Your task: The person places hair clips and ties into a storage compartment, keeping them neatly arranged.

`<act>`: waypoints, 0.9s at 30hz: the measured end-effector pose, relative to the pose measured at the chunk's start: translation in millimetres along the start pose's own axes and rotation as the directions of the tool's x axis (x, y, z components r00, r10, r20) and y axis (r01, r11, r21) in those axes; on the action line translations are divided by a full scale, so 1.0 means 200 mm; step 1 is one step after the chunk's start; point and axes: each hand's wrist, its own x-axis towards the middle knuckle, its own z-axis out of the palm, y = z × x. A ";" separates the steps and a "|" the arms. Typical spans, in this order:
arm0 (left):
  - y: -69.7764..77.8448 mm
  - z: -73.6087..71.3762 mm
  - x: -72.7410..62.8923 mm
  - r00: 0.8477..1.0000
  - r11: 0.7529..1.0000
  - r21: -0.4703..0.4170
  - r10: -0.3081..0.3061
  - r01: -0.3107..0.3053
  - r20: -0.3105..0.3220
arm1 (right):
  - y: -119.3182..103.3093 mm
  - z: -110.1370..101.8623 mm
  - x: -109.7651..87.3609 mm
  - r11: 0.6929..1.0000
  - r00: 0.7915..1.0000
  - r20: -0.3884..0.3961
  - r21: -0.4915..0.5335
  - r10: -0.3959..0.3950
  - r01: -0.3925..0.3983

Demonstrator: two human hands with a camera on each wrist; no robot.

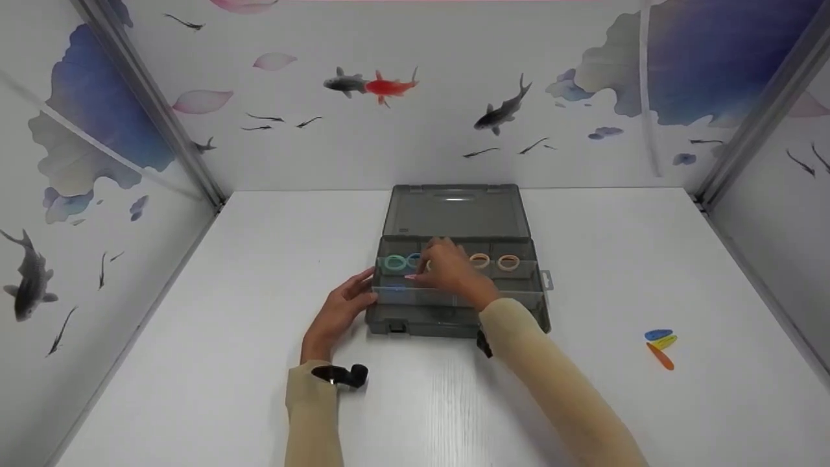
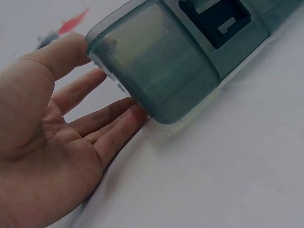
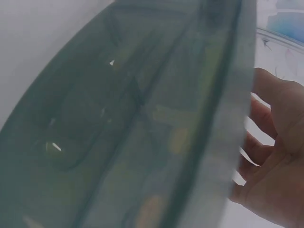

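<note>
White panels (image 1: 428, 155) surround you on the far side and both flanks, printed with fish, pink petals and blue-purple leaves, and a white table (image 1: 214, 363) lies in front of you. Your left arm comes in from 7 o'clock in a beige sleeve (image 1: 314, 415), with a black wrist device (image 1: 340, 375) strapped on; that hand (image 1: 340, 311) lies at the 9 o'clock side of a translucent grey case (image 1: 428, 319), its fingers loosely extended and their tips touching the case wall, not wrapped round it. Your right forearm reaches in from 5 o'clock, and the right hand (image 1: 450, 269) bends down over the case, thumb and fingers closed together on a small pink piece (image 1: 411, 277); whether that piece touches the case floor you cannot tell. The case sits just past the table's centre, its lid (image 1: 457, 211) laid back toward 12 o'clock. Coloured rings (image 1: 508, 263) line its far row, and a blue piece (image 1: 395, 287) lies at 9 o'clock inside. Out toward 4 o'clock, blue, yellow and orange slips (image 1: 661, 357) rest on the table.
</note>
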 end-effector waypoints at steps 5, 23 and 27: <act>-0.01 0.00 0.00 1.000 1.000 0.011 -0.006 0.006 -0.005 | 0.02 0.03 0.00 1.000 1.000 -0.010 -0.020 0.016 -0.017; 0.00 -0.01 0.00 1.000 1.000 0.009 0.007 -0.007 0.020 | 0.01 0.06 0.04 0.993 0.996 0.034 -0.077 0.087 -0.085; 0.00 -0.01 0.00 1.000 1.000 0.003 0.005 -0.005 0.021 | 0.01 0.05 0.04 0.996 0.996 0.046 -0.053 0.075 -0.073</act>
